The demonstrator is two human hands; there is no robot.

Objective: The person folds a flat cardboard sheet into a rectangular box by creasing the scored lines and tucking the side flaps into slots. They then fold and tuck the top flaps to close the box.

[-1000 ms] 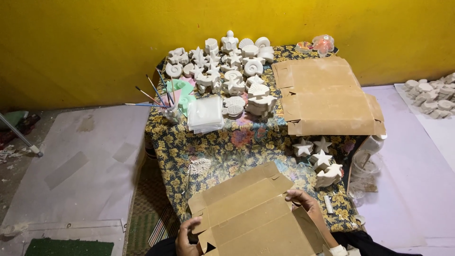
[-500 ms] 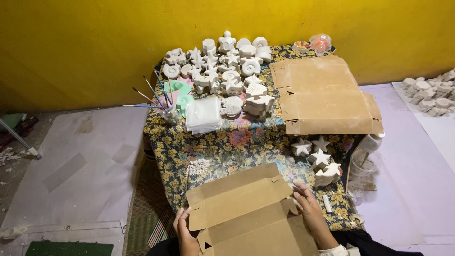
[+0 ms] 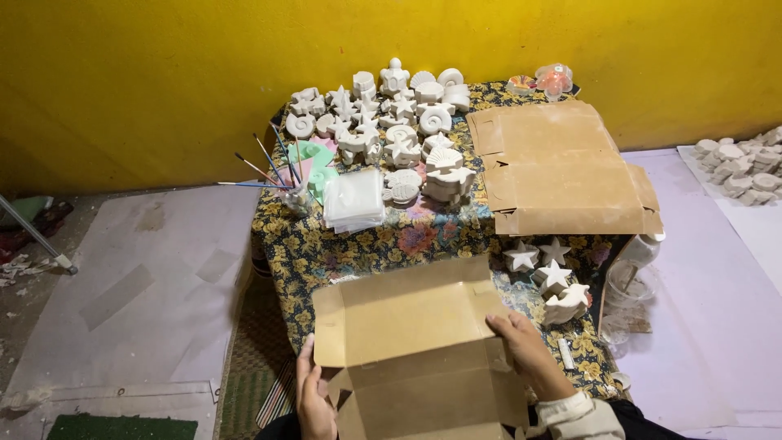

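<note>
Two hands hold an unfolded brown cardboard box (image 3: 407, 342) at the near edge of a low tabletop (image 3: 358, 244) covered in a dark floral cloth. The box lies partly flattened, its flaps spread open toward the viewer. The left hand (image 3: 314, 399) grips the lower left edge, fingers curled around a flap. The right hand (image 3: 521, 350) presses on the right side of the box, fingers closed over the fold there.

The cardboard looks light and fairly stiff across its panels, but it likely bends easily along the creases and flaps. A hold on two opposite sides, near the folds, seems the steadiest; a single flap would probably sag or tear.

Just right of the box sit several white plaster stars (image 3: 550, 277), unpainted and likely brittle at their points. A second flattened cardboard box (image 3: 562, 171) rests further back on the right. Behind that, at the far corner, stands a small orange and clear container (image 3: 554, 80).

Across the back of the tabletop stand many white plaster figures (image 3: 391, 114): shells, starfish and spirals, close together. A stack of clear plastic sheets (image 3: 354, 200) lies in the middle. Left of it, thin paintbrushes (image 3: 269, 167) stand in a small jar beside a green palette (image 3: 314, 163).

A yellow wall (image 3: 163, 81) rises behind. More white plaster pieces (image 3: 745, 167) lie on the floor at far right.
</note>
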